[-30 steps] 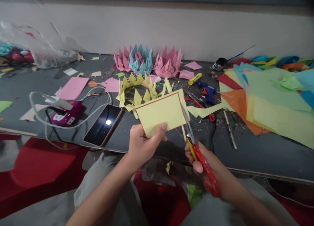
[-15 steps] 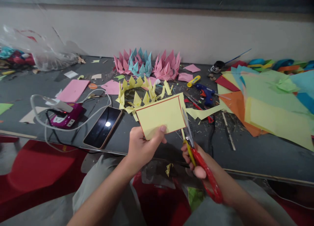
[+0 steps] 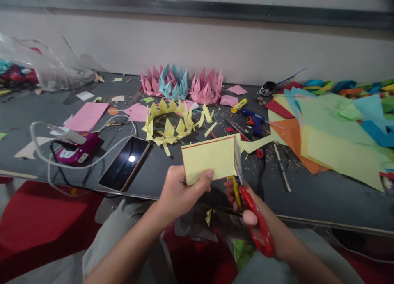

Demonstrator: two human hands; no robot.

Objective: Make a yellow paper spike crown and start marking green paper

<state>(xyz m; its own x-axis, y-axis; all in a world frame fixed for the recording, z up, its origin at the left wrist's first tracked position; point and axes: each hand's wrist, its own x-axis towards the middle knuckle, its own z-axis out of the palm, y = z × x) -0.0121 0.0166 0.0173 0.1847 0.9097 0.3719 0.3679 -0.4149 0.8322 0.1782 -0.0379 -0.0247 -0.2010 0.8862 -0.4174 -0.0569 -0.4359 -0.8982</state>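
Observation:
My left hand [image 3: 187, 189] pinches the lower edge of a yellow paper rectangle [image 3: 209, 159] between thumb and fingers. Red lines run along the paper's edges. In my right hand [image 3: 243, 206] is a pair of scissors [image 3: 260, 224] with red handles, my thumb and fingers closed round them. The blades lie along the right edge of the paper, on its red line. Behind the paper, a crown of folded yellow points [image 3: 169, 130] rests on the table.
Pink folded crowns [image 3: 207, 87] and a blue one [image 3: 173, 83] stand at the back. A phone [image 3: 124, 164] and a purple power adapter [image 3: 78, 148] lie left. To the right are a blue glue gun [image 3: 254, 120] and stacked coloured paper [image 3: 332, 144].
The yellow paper has moved slightly down and right and is more level. The scissor blades have closed further along its right edge, and a narrow strip lies on the table behind.

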